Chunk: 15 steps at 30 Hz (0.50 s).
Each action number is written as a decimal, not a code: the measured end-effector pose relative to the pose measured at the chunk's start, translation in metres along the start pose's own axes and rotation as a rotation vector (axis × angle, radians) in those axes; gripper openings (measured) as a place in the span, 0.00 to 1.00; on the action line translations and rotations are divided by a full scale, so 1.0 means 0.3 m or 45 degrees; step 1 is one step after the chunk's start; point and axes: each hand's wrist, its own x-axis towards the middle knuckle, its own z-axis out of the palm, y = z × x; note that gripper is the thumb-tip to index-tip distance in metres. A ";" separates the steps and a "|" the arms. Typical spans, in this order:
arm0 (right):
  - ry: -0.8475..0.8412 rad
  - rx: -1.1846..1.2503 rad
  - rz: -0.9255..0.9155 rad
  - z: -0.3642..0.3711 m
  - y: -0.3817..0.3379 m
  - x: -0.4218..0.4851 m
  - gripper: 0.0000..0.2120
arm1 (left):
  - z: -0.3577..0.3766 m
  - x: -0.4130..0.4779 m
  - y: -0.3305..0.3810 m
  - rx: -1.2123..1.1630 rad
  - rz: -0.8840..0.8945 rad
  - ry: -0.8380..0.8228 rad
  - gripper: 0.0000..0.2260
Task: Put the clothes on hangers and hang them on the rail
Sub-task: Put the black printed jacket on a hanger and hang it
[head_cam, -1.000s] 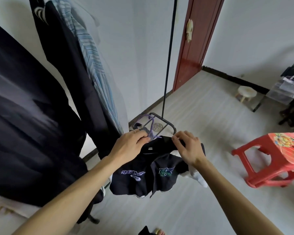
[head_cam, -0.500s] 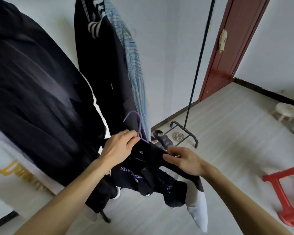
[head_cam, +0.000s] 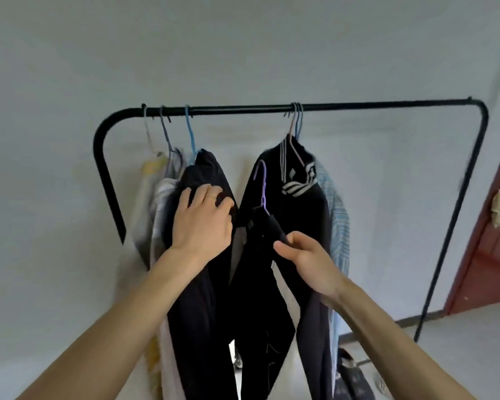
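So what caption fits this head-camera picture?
Right hand lifts a black garment on a purple hanger toward the rail.

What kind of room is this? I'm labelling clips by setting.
Probably a room in a home, perhaps a bedroom or laundry corner: a free-standing black clothes rail with garments on hangers stands against a plain white wall, beside a red-brown door.

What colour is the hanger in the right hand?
Purple: the hanger in the right hand has a purple hook, seen in the head view.
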 end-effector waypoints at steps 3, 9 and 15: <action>0.044 -0.006 -0.113 0.034 -0.182 0.128 0.18 | -0.062 0.082 -0.112 -0.036 -0.224 -0.150 0.20; 0.137 -0.071 -0.183 0.114 -0.415 0.378 0.15 | -0.048 0.111 -0.212 -0.265 -0.373 -0.411 0.27; 0.057 -0.360 -0.038 0.195 -0.271 0.480 0.11 | -0.003 0.098 -0.170 -0.329 -0.383 -0.339 0.30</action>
